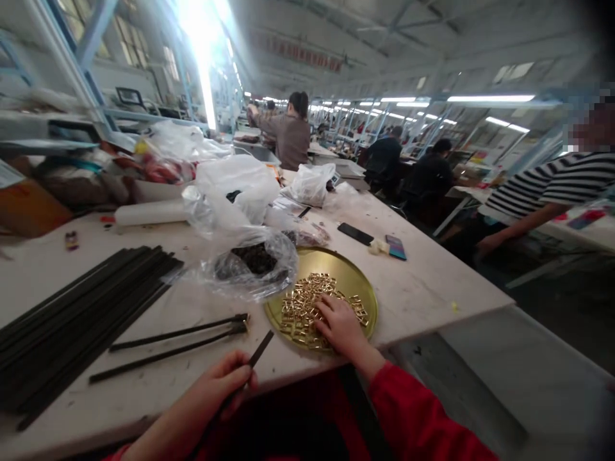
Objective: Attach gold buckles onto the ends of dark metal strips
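My left hand (233, 381) is closed round a dark strap (262, 347), whose free end points up toward the tray. My right hand (339, 323) reaches into a round gold tray (368, 282), its fingertips among small gold metal buckles (307, 294); whether it pinches one is hidden. Two dark straps with gold buckles at their ends (177, 335) lie on the table left of the tray. Farther left is a thick stack of long dark strips (86, 314).
An open plastic bag of dark pieces (254, 259) touches the tray's left side. Behind are white plastic bags (235, 179), a white roll (151, 212) and a black phone (355, 234). A person in a striped shirt (552, 182) stands at right; others work farther back.
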A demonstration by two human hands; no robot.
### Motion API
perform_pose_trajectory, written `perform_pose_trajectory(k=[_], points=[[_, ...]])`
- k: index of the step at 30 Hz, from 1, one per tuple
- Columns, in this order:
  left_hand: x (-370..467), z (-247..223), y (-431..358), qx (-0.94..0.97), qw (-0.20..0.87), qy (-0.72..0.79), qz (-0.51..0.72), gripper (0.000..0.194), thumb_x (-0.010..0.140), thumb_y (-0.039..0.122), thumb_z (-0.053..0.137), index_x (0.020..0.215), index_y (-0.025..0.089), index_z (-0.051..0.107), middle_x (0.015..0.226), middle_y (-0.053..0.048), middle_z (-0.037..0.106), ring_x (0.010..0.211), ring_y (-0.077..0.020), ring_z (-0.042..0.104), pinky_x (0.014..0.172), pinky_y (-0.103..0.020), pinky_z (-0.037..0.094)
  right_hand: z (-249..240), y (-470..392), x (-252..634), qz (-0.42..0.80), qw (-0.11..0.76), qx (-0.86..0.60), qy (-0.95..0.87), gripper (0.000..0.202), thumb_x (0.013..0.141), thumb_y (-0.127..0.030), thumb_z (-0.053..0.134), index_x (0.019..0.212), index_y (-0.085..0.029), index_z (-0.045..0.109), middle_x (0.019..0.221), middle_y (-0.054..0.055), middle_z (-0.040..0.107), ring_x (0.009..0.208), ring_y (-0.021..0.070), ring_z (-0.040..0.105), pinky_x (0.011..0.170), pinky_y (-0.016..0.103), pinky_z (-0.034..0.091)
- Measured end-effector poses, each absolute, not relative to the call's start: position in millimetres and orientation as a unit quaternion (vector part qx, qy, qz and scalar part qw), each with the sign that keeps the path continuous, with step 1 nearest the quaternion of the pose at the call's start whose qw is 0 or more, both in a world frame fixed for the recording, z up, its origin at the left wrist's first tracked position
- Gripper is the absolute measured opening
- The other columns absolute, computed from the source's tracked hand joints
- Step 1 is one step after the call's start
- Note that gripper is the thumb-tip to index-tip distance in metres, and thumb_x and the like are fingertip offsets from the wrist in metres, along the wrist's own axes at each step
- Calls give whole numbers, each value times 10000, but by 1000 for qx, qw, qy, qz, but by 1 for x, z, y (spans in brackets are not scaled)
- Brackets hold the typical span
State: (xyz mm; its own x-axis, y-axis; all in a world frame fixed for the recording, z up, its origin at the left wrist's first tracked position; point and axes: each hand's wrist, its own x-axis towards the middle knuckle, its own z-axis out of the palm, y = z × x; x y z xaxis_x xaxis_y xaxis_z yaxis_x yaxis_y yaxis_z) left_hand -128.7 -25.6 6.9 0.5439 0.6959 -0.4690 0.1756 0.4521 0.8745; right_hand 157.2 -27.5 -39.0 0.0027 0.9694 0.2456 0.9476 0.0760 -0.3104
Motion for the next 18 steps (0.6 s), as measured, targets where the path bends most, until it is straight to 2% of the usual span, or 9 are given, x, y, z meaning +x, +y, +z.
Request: perform_pose_trajectory(k=[2,4,7,10,13,16,18], points=[[-127,17,-27,485,730,446,184,299,708,440,568,756,156,483,725,19,574,404,-16,308,409,-173,186,-41,-24,168,36,214,-681,-700,303,864,-301,429,1083,-190,605,1189,110,568,1102,229,500,961,404,356],[-125,24,-28,485,728,450,179,316,690,447,571,749,152,476,717,17,570,401,-16,310,410,-175,188,-40,-16,180,40,221,-689,-689,346,893,-316,365,1131,-169,568,1184,111,569,1105,208,505,955,374,375],[-119,30,-28,496,724,449,166,333,677,463,572,747,149,481,688,22,558,400,-18,309,412,-176,198,-36,5,200,44,214,-704,-676,446,879,-394,387,1228,-135,487,1245,139,525,1161,236,471,967,393,370],[-109,31,-26,503,723,446,159,334,681,462,560,780,148,499,703,19,549,421,-29,322,406,-176,213,-34,35,214,62,191,-706,-679,511,856,-428,423,1242,-98,478,1254,177,514,1164,266,470,969,399,363],[-95,26,-17,521,708,452,151,271,708,365,529,869,147,516,684,27,526,420,-39,321,389,-174,201,-37,60,215,82,172,-691,-697,534,845,-451,437,1216,-74,510,1242,203,517,1156,282,474,967,393,357],[-78,14,0,591,629,485,142,234,725,246,463,927,150,530,619,40,505,402,-60,337,378,-179,223,-41,66,205,97,157,-666,-723,531,814,-493,477,1173,-110,561,1218,184,538,1130,281,491,946,382,370],[-66,5,13,686,517,494,133,192,739,219,442,869,143,560,629,9,545,468,-99,438,427,-199,317,-42,57,197,104,151,-651,-737,526,798,-517,492,1173,-155,565,1200,152,555,1095,263,515,928,367,382]])
